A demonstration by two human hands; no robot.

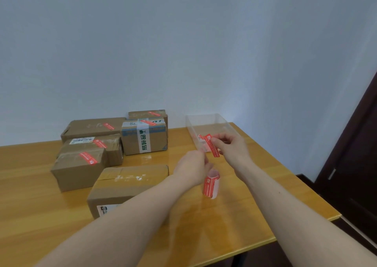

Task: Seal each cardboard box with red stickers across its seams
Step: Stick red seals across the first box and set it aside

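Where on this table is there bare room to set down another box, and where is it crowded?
Bare wood lies along the table's near right edge, right of the unstickered box, and at the near left corner before the small stickered box. The back left is crowded with stickered boxes; the clear tray fills the back right.

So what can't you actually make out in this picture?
All in the head view:
- Left hand: seen from behind, its fingertips are hidden; how it holds the curled sticker strip cannot be told.
- Red sticker in the right hand: print too small to read.
- Nearest box: the left forearm covers its front label and near corner.
- Clear tray: contents partly behind the right hand.
- Back box: mostly behind the taped box.
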